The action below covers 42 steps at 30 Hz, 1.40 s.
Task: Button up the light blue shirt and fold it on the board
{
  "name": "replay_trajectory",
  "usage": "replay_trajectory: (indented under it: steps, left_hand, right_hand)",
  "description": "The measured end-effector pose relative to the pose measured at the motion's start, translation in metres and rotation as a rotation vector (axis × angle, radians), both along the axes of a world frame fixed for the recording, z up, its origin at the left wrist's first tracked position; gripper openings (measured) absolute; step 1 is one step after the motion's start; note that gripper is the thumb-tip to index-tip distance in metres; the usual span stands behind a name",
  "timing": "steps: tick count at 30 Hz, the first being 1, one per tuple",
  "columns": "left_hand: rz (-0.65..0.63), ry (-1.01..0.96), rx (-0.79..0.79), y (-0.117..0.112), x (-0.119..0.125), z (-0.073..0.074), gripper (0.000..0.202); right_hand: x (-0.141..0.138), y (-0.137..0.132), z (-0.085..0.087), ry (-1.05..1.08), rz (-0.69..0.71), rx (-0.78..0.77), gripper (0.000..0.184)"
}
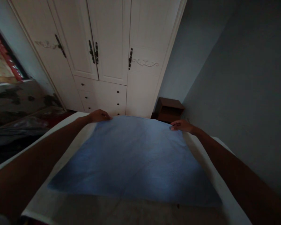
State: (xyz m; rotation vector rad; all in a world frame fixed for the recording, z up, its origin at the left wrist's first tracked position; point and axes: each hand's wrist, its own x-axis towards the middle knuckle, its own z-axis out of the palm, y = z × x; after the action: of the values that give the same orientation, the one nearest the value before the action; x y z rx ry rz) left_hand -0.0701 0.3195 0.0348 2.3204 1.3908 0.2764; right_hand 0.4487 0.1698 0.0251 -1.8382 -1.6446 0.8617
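Note:
A blue cloth [135, 156] lies spread out, nearly flat, over a pale table-like surface [103, 211]. Its far edge is the narrower one in view, and its near edge runs across the lower part of the picture. My left hand [100, 116] is at the far left corner, with its fingers closed on the cloth's edge. At the far right corner my right hand [182, 125] pinches the cloth between thumb and fingers. Both arms reach forward along the cloth's sides. Faint creases cross the fabric.
A white wardrobe [107, 40] with dark handles and small drawers stands beyond the surface. A brown bedside cabinet [170, 107] sits at the back right by the grey wall [243, 93]. Dark crumpled fabric [16, 137] lies on the left, below a red-edged curtain [4, 53].

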Motion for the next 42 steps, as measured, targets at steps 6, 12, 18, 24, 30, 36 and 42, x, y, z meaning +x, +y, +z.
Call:
replay_trajectory:
  steps: [6, 12, 18, 24, 30, 36, 42]
  left_hand:
    - [0.239, -0.062, 0.068, 0.001, -0.004, -0.003, 0.034]
    - [0.403, 0.059, 0.219, -0.015, 0.014, -0.01, 0.044]
    - [0.367, 0.101, 0.403, -0.04, 0.039, 0.002, 0.054]
    - [-0.137, 0.179, 0.439, -0.062, 0.073, -0.013, 0.063]
    - [-0.164, 0.223, 0.35, -0.063, 0.079, -0.035, 0.071]
    - [-0.133, 0.238, 0.343, -0.066, 0.08, -0.035, 0.075]
    - [-0.101, 0.264, 0.318, -0.067, 0.081, -0.036, 0.076]
  right_hand:
    - [0.021, -0.012, -0.004, -0.075, -0.091, 0.078, 0.03]
    - [0.011, -0.01, -0.022, -0.194, -0.151, 0.196, 0.029]
    - [-0.005, -0.011, -0.019, -0.26, -0.092, 0.236, 0.027]
    - [-0.014, -0.006, -0.023, -0.33, -0.078, 0.278, 0.016]
    - [-0.021, -0.003, -0.024, -0.355, -0.139, 0.366, 0.026]
    - [-0.05, 0.015, -0.023, -0.316, 0.011, 0.375, 0.023]
    - [-0.06, 0.032, -0.029, -0.322, 0.014, 0.311, 0.028]
